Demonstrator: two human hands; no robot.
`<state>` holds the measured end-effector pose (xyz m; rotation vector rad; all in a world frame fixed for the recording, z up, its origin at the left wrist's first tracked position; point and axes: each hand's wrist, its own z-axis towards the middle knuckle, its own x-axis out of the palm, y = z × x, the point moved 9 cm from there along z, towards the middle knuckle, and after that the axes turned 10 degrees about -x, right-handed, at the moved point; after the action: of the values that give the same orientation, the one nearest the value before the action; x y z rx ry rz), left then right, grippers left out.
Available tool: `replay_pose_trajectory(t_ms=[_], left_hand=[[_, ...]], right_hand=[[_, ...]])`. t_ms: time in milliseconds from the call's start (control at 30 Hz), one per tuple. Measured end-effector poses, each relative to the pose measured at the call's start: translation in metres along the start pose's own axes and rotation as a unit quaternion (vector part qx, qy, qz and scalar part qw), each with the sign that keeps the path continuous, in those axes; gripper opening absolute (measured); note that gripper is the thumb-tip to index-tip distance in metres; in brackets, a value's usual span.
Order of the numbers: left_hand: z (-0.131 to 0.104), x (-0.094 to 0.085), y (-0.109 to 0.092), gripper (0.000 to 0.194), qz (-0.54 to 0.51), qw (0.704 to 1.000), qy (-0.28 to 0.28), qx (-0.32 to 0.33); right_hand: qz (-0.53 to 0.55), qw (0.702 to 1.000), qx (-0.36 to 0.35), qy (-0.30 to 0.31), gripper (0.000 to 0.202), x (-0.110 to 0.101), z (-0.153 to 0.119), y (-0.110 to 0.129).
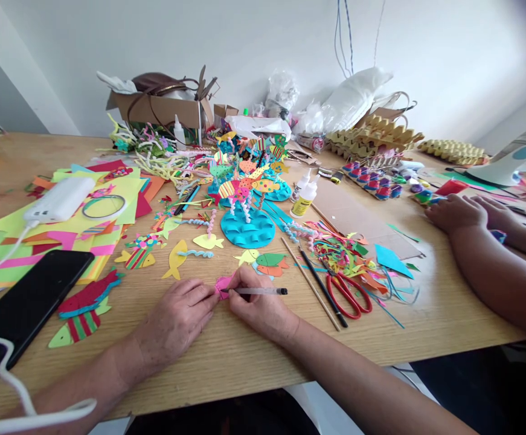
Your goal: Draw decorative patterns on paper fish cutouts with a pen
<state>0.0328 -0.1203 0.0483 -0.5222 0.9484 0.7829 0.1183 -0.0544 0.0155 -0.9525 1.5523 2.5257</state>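
With the fingers of my right hand [260, 311] I grip a pen [263, 291] with a clear barrel and black end, its tip at a small pink paper piece [223, 283]. The fingertips of my left hand [176, 320] press that piece against the table from the left; its full outline is hidden by my fingers. Just beyond my hands lie a yellow paper fish [177, 258] and a green paper fish [269, 260]. A striped fish [79, 328] rests to the left. Red-handled scissors [356, 315] lie to the right, beside a black brush [323, 289] and a wooden stick [308, 281].
A black phone [36, 302] and a white power bank [61, 199] with a cable occupy the left. Blue bases [247, 232] bearing paper fish stand ahead, near glue bottles [305, 199]. Paper scraps [339, 254] lie right. Another person's arms [480, 260] rest at far right.
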Motion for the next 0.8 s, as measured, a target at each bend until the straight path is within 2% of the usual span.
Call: replay_pose_trajectory(t_ms=[800], left_hand=[[-0.0023,0.0011,0.0016,0.032,0.001,1.000,0.002,-0.002]], right_hand=[[0.015,1.000,-0.017,0.005,0.013,-0.0001,-0.0016,0.0019]])
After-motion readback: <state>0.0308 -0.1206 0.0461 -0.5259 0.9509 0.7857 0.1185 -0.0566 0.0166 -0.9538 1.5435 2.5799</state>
